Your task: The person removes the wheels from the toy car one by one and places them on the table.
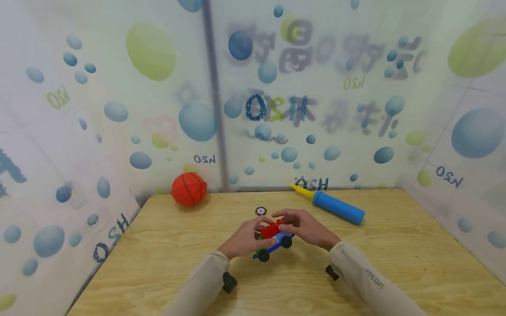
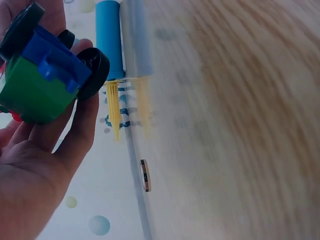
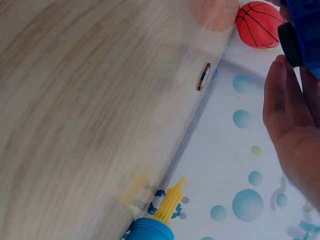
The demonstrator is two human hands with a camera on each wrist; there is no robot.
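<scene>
Both hands hold a toy car built of bricks, raised off the table. It has a blue base (image 1: 273, 249) with black wheels (image 1: 263, 255) and a red studded brick (image 1: 270, 230) on top. My left hand (image 1: 242, 239) grips the end with the green block (image 2: 37, 95), its thumb along the near side. On the other end, my right hand (image 1: 307, 227) has its thumb at the red brick and its fingers around the far side. In the right wrist view, its fingertips are beside a wheel under the blue base (image 3: 310, 32). The palms hide part of the car.
A red basketball-patterned ball (image 1: 189, 189) stands at the table's back left. Behind the hands lies a round black-and-white chip (image 1: 261, 211). A blue hand pump (image 1: 339, 207) with a yellow nozzle lies back right. Printed curtains (image 1: 253, 149) hang around the wooden table (image 1: 166, 263).
</scene>
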